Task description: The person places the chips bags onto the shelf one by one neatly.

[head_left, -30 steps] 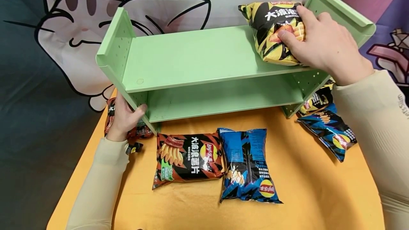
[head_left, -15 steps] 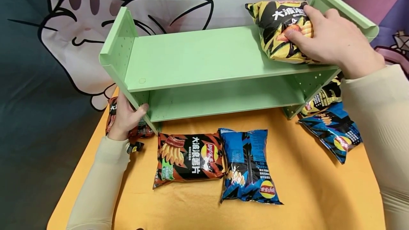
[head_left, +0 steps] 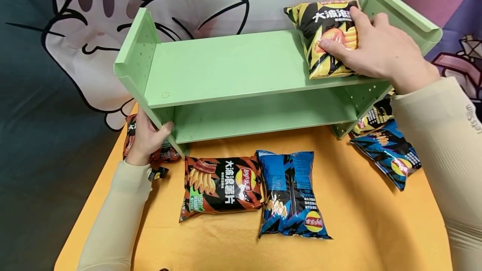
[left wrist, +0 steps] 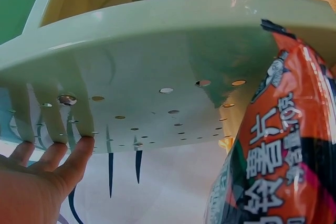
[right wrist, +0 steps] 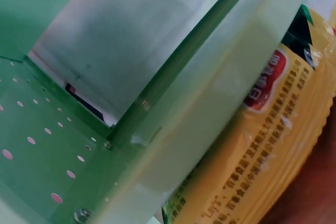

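One yellow-black chip bag [head_left: 330, 29], glossy, plump

A plump yellow-and-black bag of potato chips [head_left: 333, 27], printed front showing and lettering right way up, sits at the right end of a pale green shelf's [head_left: 226, 67] upper board. The two-tier shelf, its side panels dotted with holes, stands on a yellow table [head_left: 361, 229].

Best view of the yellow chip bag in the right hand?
Head: the yellow chip bag shows most of its printed front, though the right hand covers part of its right side. The right wrist view has only a slanted part with small print, partly behind the green shelf. The left wrist view doesn't show it.
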Demonstrator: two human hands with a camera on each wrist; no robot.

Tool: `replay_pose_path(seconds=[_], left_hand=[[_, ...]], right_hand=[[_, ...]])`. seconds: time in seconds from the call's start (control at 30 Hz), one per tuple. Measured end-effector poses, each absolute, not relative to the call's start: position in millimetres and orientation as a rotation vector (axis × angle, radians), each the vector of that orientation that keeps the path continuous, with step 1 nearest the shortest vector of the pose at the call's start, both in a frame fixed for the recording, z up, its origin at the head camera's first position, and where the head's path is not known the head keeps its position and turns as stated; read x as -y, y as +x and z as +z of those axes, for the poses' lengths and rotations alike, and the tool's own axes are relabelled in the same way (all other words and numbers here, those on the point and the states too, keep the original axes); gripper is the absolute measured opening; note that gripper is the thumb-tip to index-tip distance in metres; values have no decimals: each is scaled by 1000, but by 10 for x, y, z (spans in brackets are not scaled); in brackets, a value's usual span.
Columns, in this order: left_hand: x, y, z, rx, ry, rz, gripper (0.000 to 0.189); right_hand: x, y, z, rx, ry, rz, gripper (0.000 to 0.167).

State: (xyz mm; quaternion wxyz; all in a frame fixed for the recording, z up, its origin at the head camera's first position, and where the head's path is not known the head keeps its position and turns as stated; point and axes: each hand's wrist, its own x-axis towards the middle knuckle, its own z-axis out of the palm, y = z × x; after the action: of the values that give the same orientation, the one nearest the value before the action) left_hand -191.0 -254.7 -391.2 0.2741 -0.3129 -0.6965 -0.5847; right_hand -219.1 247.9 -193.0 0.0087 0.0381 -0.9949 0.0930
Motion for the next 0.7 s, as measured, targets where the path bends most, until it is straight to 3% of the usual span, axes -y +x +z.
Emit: replay_pose_path(seconds=[0.47,0.7], left_hand=[[2566,-1924,-3934,1882,-823,-1560,84],[2565,-1909,-3919,1891,-821,-1572,83]], right_hand=[[-2464,-2083,-1942,2939,167,370,93],[-2505,-1879,-1949,2754,247,391,78]])
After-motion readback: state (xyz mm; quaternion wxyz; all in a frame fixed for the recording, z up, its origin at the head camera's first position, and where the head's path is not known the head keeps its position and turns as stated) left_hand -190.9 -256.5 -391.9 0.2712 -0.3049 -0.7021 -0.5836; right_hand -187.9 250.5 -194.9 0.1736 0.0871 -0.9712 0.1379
